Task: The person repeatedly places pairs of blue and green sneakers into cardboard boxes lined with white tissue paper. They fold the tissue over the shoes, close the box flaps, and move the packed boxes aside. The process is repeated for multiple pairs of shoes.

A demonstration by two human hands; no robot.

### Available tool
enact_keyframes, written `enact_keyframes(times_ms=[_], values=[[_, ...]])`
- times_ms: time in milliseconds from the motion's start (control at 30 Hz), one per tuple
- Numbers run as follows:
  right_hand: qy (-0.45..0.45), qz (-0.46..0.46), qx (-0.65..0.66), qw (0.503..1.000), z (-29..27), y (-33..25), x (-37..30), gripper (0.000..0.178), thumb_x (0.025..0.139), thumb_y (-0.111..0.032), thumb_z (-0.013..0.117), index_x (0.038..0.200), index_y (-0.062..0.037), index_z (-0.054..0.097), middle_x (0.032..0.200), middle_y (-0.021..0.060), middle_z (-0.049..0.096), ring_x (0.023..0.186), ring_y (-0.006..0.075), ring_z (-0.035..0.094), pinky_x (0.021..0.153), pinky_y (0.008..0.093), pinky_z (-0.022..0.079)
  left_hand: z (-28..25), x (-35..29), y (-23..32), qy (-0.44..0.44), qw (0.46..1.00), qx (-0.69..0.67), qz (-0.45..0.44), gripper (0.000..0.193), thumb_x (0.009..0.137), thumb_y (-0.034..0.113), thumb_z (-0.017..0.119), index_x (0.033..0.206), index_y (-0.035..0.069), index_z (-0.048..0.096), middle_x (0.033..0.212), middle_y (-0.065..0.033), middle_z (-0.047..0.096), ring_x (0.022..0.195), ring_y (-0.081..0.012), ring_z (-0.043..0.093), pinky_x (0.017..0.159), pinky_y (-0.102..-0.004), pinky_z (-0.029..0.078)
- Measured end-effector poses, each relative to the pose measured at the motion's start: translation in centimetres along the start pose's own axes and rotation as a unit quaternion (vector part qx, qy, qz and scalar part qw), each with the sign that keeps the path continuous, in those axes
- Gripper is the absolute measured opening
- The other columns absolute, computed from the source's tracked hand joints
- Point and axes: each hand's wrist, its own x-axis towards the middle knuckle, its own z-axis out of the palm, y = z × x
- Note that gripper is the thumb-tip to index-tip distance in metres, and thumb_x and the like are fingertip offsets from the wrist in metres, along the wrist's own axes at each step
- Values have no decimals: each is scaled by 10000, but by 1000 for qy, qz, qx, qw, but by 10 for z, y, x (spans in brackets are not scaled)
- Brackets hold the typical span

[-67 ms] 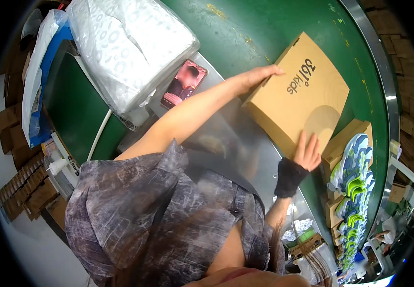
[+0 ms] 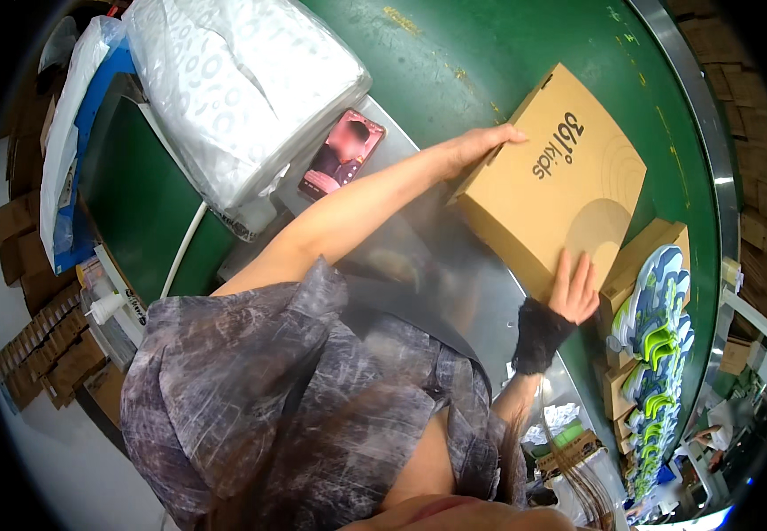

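A closed brown cardboard shoebox (image 2: 569,190) with dark print and a pale round patch on its lid lies slantwise over the near edge of the green belt. My left hand (image 2: 489,142) is closed on its left edge, thumb up on the lid and the other fingers mostly hidden. At the near corner my right hand (image 2: 574,288), with a black wristband (image 2: 538,336), rests spread fingers flat on the lid; its thumb is out of sight. Right of the box, blue, white and lime-green sneakers (image 2: 653,310) stand in a row by brown boxes (image 2: 640,257).
A big plastic-wrapped white bundle (image 2: 242,88) sits at the upper left. Against it lies a phone (image 2: 343,155) with a lit screen, on a metal ledge (image 2: 481,292) along the green belt (image 2: 454,53). Crumpled white paper (image 2: 556,423) lies near my right forearm.
My right hand has shifted very slightly right along the lid. The box has turned a touch, and my left hand keeps its hold.
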Motion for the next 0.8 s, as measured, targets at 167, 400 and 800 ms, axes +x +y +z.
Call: enact_keyframes(times_ms=[167,400,800], values=[[87,-34,17,996,-57,-5,-22,505,637,-108,580,1142,-113,552,1273,171,436,1187,313,401,915,440,298,23,-69,0,4,998,-55,32,554,803,420,480,1183,18,472,1068,-113,566,939,-177,568,787,-299,470],[189,107,99,971,-80,18,-32,483,779,-57,612,1230,-47,441,1310,175,380,1203,327,381,967,387,330,-8,-201,71,186,941,-44,280,524,839,422,430,1185,28,452,1063,-99,557,926,-187,566,770,-311,476],[127,83,63,986,-10,59,-68,332,753,-101,642,1073,-56,564,1293,203,373,1142,341,430,932,402,376,-172,-413,76,453,766,-248,382,764,654,619,439,1270,172,373,1268,-125,364,1165,-337,350,879,-600,308]])
